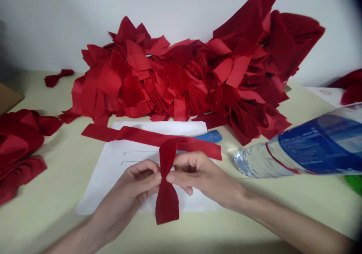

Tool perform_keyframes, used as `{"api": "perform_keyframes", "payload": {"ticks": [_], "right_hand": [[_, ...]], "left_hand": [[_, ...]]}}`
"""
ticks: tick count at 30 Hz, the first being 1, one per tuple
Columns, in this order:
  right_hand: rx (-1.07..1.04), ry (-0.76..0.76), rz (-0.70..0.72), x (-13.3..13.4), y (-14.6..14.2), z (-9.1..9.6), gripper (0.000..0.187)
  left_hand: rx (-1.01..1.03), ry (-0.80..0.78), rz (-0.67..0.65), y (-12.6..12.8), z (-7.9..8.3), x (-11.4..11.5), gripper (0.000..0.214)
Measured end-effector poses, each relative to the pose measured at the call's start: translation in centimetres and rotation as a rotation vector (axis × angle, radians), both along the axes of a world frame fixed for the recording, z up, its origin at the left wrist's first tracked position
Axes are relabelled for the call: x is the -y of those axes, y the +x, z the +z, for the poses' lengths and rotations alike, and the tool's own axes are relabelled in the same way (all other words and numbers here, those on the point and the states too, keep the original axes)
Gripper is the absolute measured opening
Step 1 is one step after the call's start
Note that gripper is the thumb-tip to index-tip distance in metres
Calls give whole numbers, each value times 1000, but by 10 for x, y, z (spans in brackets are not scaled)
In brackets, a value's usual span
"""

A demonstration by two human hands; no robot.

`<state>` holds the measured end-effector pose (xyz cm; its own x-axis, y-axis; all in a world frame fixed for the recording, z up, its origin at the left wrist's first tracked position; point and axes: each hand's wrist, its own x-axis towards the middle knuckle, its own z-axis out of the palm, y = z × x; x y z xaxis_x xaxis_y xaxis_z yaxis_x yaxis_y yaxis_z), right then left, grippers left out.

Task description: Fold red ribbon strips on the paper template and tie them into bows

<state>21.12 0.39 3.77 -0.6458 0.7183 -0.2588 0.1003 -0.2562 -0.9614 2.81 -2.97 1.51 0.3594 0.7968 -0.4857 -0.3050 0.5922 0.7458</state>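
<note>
Between my two hands a dark red velvet ribbon (pixel 167 203) stands pinched at its middle, with a loop above and a flared tail below. My left hand (pixel 141 180) grips the gathered waist from the left, thumb and fingers closed. From the right, my right hand (pixel 195 171) pinches the same spot with its thumb and curled fingers. Just behind the hands, a flat red ribbon strip (pixel 135 134) lies across a white paper sheet (pixel 98 186) with thin ruled lines. A blue flat tool (pixel 209 136) lies partly beneath that strip.
A large heap of red ribbon pieces (pixel 175 77) stands against the wall. More red ribbon (pixel 19 144) lies at the left, and a small tied piece (pixel 58 77) behind it. A clear plastic bottle with a blue label (pixel 316 144) lies on its side at the right.
</note>
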Motion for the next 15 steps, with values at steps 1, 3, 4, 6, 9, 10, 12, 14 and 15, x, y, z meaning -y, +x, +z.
{"api": "perform_keyframes", "payload": {"ticks": [1,3,4,6,9,10,12,14,15], "right_hand": [[7,19,-6,0,-1,0,28],[25,46,-27,1,-2,1,28],[33,53,-39,2,-3,2,28],[46,61,-61,2,-4,2,26],[48,79,-67,3,-5,2,20],[46,86,-64,4,-5,2,17],[40,99,-61,4,-6,1,15],[45,112,-73,5,-6,-1,14],[55,117,-85,5,-6,-2,15]], "left_hand": [[-67,36,23,0,1,0,12],[-198,112,68,0,1,0,14],[-252,148,83,0,2,-1,13],[-336,213,89,-1,4,-2,11],[-439,293,54,-3,9,-2,10],[-479,320,47,-3,11,-1,10],[-549,358,49,-4,13,0,10],[-586,375,61,-4,12,1,10],[-595,376,66,-4,11,2,10]]}}
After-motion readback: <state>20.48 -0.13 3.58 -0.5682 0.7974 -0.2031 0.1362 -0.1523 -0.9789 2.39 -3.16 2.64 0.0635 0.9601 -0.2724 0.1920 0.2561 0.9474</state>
